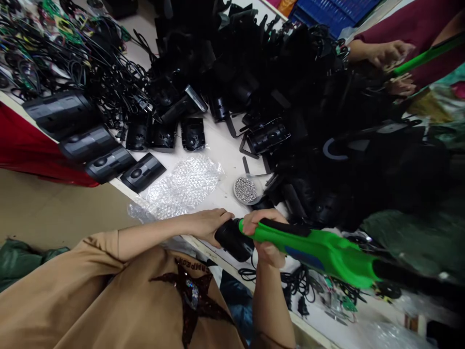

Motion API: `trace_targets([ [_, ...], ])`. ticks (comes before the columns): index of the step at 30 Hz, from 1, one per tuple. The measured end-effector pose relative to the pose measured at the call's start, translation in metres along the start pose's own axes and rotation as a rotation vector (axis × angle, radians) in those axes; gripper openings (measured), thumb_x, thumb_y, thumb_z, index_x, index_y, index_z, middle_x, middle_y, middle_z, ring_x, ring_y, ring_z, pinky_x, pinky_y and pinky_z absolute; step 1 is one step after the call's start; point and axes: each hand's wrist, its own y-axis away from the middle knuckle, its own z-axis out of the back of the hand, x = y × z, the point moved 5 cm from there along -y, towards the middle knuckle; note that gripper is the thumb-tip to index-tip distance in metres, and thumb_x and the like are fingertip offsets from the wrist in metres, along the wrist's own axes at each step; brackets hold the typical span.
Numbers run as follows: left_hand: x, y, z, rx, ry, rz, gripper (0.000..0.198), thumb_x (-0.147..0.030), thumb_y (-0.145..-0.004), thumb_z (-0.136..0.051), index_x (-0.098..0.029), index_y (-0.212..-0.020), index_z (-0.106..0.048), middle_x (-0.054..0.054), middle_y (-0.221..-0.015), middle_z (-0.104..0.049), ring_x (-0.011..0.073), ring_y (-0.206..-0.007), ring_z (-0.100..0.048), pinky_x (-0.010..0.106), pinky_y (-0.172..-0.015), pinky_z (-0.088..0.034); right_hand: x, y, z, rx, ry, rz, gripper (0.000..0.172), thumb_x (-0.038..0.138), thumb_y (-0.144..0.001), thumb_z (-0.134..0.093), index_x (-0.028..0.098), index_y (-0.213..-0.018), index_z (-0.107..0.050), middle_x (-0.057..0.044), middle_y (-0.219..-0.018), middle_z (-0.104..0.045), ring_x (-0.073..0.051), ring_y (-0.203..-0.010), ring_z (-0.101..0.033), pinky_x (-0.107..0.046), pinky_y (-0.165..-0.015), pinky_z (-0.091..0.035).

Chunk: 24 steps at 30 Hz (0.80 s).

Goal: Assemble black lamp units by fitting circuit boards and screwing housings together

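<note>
My left hand [211, 226] is closed around one end of a black plastic housing [235, 241] at the table's near edge. In my right hand [268, 242] is a green electric screwdriver [329, 254], gripped near its front end, with its body stretching off to the right. The screwdriver's front end is against or just over the housing; its tip is hidden. Just beyond my hands stands a small round dish [258, 186] of tiny metal screws [245, 189]. Left of it, a sheet of bubble wrap [185, 184] lies on the white table [227, 145].
Several black housings [143, 172] line the left table edge. A tangle of cables and circuit boards [72, 43] covers the far left, and a large heap of black plastic parts [225, 53] fills the middle and right. Across the table, another person's hands [392, 55] are near a second green tool [428, 55].
</note>
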Motion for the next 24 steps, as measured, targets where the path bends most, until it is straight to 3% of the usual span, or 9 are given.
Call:
trace_targets([
  [3, -0.002, -0.002, 0.001, 0.022, -0.012, 0.015, 0.078, -0.040, -0.059, -0.075, -0.016, -0.121, -0.034, 0.011, -0.110, -0.050, 0.0256, -0.101, -0.051, 0.032, -0.081, -0.044, 0.000, -0.004, 0.002, -0.054, -0.111, 0.055, 0.040, 0.058, -0.065, -0.063, 0.023, -0.082, -0.055, 0.003, -0.053, -0.053, -0.017, -0.049, -0.051, -0.032, -0.048, -0.042],
  [7, -0.001, -0.001, -0.004, -0.002, -0.012, -0.001, 0.077, -0.042, -0.059, -0.074, -0.015, -0.120, -0.035, 0.011, -0.109, -0.050, 0.0250, -0.100, -0.051, 0.031, -0.081, -0.045, -0.003, 0.003, 0.001, -0.300, -0.095, 0.137, 0.032, 0.054, -0.071, -0.057, 0.024, -0.083, -0.054, 0.004, -0.052, -0.050, -0.015, -0.047, -0.048, -0.031, -0.048, -0.040],
  [10, -0.001, 0.001, -0.008, -0.023, -0.010, -0.005, 0.076, -0.043, -0.060, -0.074, -0.016, -0.119, -0.036, 0.011, -0.108, -0.049, 0.0247, -0.099, -0.051, 0.032, -0.080, -0.045, 0.002, 0.007, 0.001, -0.400, -0.009, 0.142, 0.030, 0.049, -0.076, -0.051, 0.026, -0.095, -0.052, 0.003, -0.055, -0.049, -0.016, -0.046, -0.046, -0.033, -0.052, -0.040],
  [13, 0.000, 0.001, -0.007, -0.051, 0.002, -0.030, 0.072, -0.042, -0.063, -0.072, -0.018, -0.119, -0.035, 0.010, -0.110, -0.048, 0.0233, -0.098, -0.051, 0.031, -0.079, -0.045, 0.023, 0.013, 0.012, -0.436, 0.079, 0.181, 0.034, 0.048, -0.077, -0.047, 0.026, -0.102, -0.051, 0.003, -0.056, -0.047, -0.017, -0.047, -0.045, -0.036, -0.054, -0.040],
  [17, 0.004, -0.003, 0.000, -0.125, 0.009, -0.061, 0.066, -0.038, -0.065, -0.069, -0.018, -0.118, -0.034, 0.012, -0.113, -0.047, 0.0228, -0.102, -0.049, 0.031, -0.081, -0.044, 0.055, 0.036, 0.032, -0.445, 0.077, 0.301, 0.030, 0.047, -0.077, -0.045, 0.025, -0.094, -0.056, 0.002, -0.054, -0.048, -0.016, -0.046, -0.044, -0.034, -0.052, -0.037],
  [24, 0.003, -0.013, 0.006, -0.137, 0.041, -0.094, 0.063, -0.034, -0.064, -0.067, -0.016, -0.115, -0.036, 0.013, -0.110, -0.048, 0.0252, -0.101, -0.049, 0.035, -0.081, -0.044, 0.051, 0.074, 0.031, -0.411, 0.016, 0.355, 0.033, 0.044, -0.077, -0.050, 0.019, -0.097, -0.056, 0.002, -0.059, -0.054, -0.015, -0.050, -0.047, -0.033, -0.053, -0.038],
])
